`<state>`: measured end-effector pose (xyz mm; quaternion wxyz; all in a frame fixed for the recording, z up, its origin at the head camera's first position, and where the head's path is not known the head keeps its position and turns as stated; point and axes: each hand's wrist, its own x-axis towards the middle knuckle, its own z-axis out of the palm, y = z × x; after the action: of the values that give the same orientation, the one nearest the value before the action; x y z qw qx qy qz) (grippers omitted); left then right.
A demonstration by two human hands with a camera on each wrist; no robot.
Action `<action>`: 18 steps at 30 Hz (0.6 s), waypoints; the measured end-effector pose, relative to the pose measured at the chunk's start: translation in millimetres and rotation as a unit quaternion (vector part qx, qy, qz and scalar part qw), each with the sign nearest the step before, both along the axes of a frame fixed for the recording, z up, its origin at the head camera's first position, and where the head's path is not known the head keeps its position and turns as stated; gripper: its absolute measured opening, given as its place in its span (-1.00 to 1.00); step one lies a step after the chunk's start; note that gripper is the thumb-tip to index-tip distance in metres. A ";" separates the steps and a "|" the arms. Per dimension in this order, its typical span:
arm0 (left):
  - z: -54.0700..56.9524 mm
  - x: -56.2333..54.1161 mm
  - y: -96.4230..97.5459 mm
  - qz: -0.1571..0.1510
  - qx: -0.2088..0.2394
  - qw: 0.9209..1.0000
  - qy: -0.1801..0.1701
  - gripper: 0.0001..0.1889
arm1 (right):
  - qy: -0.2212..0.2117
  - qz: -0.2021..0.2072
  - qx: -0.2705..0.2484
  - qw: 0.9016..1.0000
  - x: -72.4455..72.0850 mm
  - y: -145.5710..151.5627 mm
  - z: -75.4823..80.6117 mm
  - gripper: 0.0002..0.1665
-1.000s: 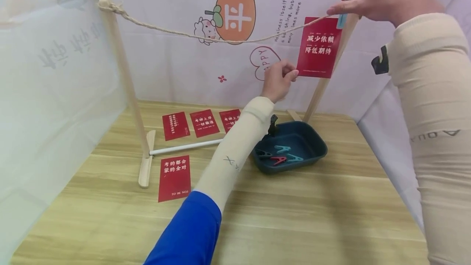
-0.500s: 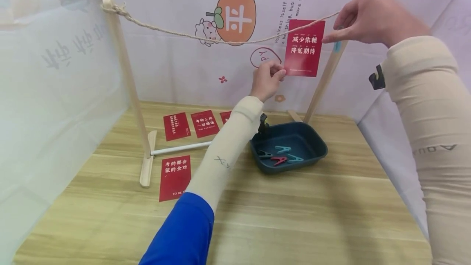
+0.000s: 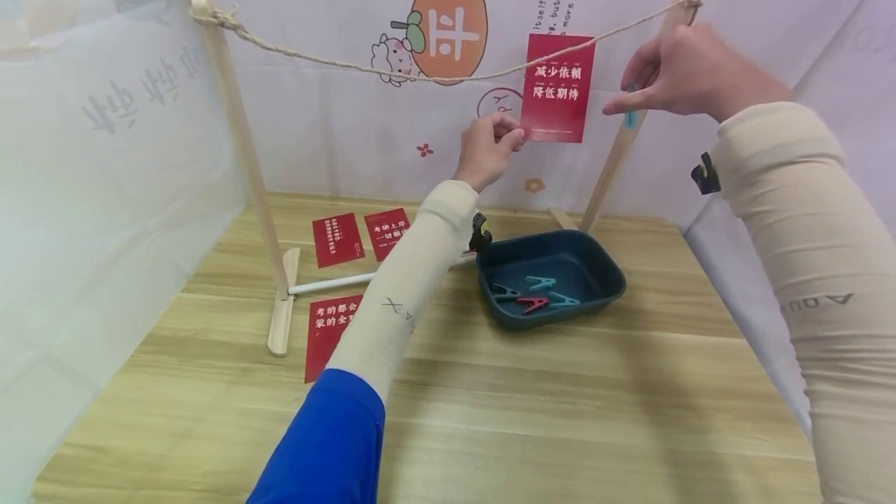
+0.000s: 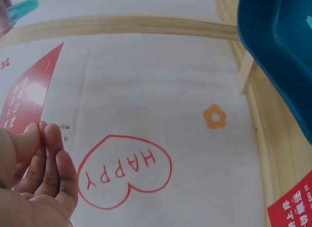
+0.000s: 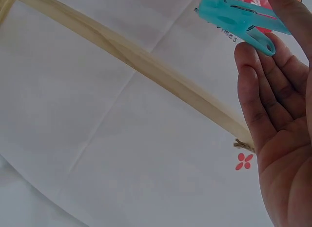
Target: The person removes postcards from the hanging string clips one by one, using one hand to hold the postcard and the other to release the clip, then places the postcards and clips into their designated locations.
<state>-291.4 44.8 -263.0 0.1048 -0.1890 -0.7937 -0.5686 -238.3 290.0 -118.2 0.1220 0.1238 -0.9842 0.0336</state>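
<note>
My left hand (image 3: pixel 485 150) pinches the lower left corner of a red card (image 3: pixel 558 117) with white lettering. The card hangs upright at the rope (image 3: pixel 315 61), which crosses in front of its upper part. To the right of the card, apart from it, my right hand (image 3: pixel 689 72) pinches a light blue clothespin (image 5: pixel 234 14) between thumb and fingers. In the head view this clothespin is partly hidden by the hand and overlaps the right wooden post (image 3: pixel 607 173). The left wrist view shows the card edge between thumb and index finger.
A dark blue basin (image 3: pixel 614 280) with several clothespins (image 3: pixel 534 303) stands on the wooden table (image 3: pixel 560 411). More red cards (image 3: pixel 339 240) lie at the left, partly covered by my left arm. The rope spans two posts, with a white rod (image 3: pixel 332 284) low between them.
The card and my left hand have shifted left along the rope. My right hand has come away from the rope, moving down and left with the clothespin.
</note>
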 end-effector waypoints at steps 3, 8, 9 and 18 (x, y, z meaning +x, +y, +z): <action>2.4 -0.4 -5.8 0.005 -0.002 1.000 0.002 -0.80 | 0.002 0.007 0.000 1.000 0.0 0.9 -6.4 -0.38; 5.6 -0.8 -13.9 0.007 -0.006 1.000 0.007 -0.83 | 0.000 0.019 -0.005 1.000 0.1 1.5 -20.7 -0.42; 6.0 -0.7 -15.7 0.007 -0.006 1.000 0.007 -0.83 | -0.003 0.021 -0.007 1.000 0.1 1.2 -23.9 -0.42; 6.7 2.4 -31.9 0.003 -0.028 1.000 0.004 -0.82 | -0.026 0.050 -0.023 0.998 -5.2 -6.8 -46.4 -0.45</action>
<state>-289.0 13.0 -256.2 0.1043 -0.1917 -0.8093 -0.5453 -243.5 283.2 -164.6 0.0969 0.1690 -0.9787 0.0656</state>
